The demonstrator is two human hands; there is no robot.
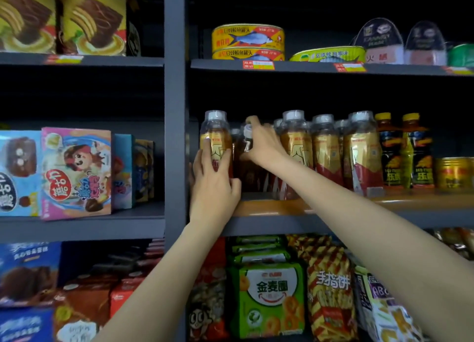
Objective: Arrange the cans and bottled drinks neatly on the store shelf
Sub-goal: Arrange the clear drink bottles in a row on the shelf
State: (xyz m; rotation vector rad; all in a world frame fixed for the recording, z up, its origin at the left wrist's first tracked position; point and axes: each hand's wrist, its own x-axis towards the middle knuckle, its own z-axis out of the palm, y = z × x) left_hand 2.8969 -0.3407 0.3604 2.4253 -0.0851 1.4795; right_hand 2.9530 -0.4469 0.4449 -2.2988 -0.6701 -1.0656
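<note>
A row of amber drink bottles with gold-red labels and white caps stands on the middle shelf (269,208). My left hand (214,187) wraps round the lower part of the leftmost bottle (215,134) at the shelf's front left corner. My right hand (261,142) grips the neck of a second bottle (247,146) set further back, its body mostly in shadow. More of the same bottles (325,149) stand to the right, then two dark bottles with yellow caps (389,157) and gold cans (454,173).
A grey upright post (175,136) borders the bay on the left. Yellow fish tins (248,37) sit on the shelf above. Snack bags (269,290) fill the shelf below. Biscuit boxes (75,172) fill the left bay.
</note>
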